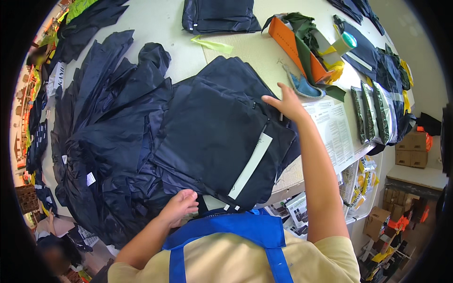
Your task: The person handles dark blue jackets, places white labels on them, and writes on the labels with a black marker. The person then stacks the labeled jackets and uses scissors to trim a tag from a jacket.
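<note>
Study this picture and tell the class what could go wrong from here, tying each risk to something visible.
The layers of the dark fabric stack are unevenly aligned, so they might slip further askew.
The crumpled dark fabric crowds the stack's left side and could snag or drag it.
The right hand is near the blue cloth and might brush it aside.
</note>
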A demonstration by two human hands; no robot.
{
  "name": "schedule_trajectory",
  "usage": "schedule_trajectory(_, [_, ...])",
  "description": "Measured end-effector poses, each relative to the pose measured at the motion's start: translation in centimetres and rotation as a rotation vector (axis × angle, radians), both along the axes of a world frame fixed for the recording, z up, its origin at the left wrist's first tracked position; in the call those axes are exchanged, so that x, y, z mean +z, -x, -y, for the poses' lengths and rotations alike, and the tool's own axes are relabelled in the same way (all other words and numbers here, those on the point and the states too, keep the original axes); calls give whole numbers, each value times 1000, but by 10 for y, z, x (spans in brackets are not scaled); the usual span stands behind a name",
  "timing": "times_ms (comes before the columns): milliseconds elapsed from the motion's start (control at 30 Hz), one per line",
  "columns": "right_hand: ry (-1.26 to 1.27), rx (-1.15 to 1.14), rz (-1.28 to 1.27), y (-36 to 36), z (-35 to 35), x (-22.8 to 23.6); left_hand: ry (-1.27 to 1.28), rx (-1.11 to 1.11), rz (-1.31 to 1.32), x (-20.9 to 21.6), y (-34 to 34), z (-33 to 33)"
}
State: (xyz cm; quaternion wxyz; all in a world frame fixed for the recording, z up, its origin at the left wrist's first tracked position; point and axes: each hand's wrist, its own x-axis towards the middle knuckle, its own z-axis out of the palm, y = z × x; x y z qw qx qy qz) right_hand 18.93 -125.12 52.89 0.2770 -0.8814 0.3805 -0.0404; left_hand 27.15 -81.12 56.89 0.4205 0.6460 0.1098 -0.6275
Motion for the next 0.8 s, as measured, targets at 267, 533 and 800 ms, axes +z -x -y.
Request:
schedule_trajectory(267, [-137,161,-191,11,-6,6,232,353,387,-51,36,41])
schedule_trajectory(533, [82,97,103,4,97,55,43,35,1149,-99,19,79])
schedule_trajectory(800, [-764,-365,3,-44,257,17,20,16,1046,-91,21,85])
